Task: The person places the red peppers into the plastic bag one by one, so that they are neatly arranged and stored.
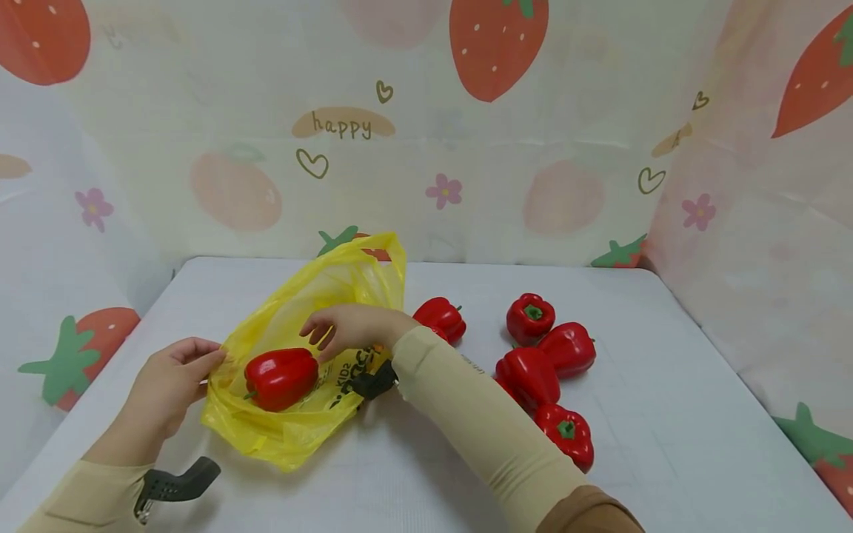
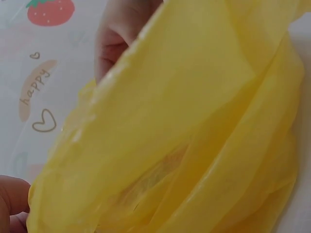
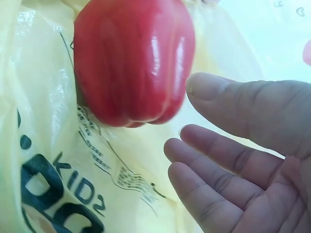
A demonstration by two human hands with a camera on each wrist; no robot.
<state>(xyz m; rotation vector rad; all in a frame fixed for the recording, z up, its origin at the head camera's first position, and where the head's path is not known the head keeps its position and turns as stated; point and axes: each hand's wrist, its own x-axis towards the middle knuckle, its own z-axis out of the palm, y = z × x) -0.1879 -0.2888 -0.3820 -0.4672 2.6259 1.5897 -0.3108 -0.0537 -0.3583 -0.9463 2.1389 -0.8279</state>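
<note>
A yellow plastic bag [image 1: 280, 437] with dark printing lies on the table, its mouth spread wide. Inside it rests one red bell pepper [image 1: 283, 377], stem toward the left. My left hand [image 1: 169, 381] pinches the bag's left rim between thumb and fingers. Over the bag's opening, my right hand [image 1: 353, 329] is beside the pepper with loosely spread fingers and nothing in its grasp. In the right wrist view the thumb [image 3: 214, 90] is right at the pepper's side, the other fingers lower. The left wrist view is mostly filled by yellow plastic, which hides the pepper.
Right of the bag, a red pepper [image 1: 441, 318] is partly hidden behind the right forearm. Several more red peppers [image 1: 566, 349] are grouped on the white table [image 1: 680, 414] farther right. A strawberry-print sheet [image 1: 466, 222] stands behind the table and along its sides.
</note>
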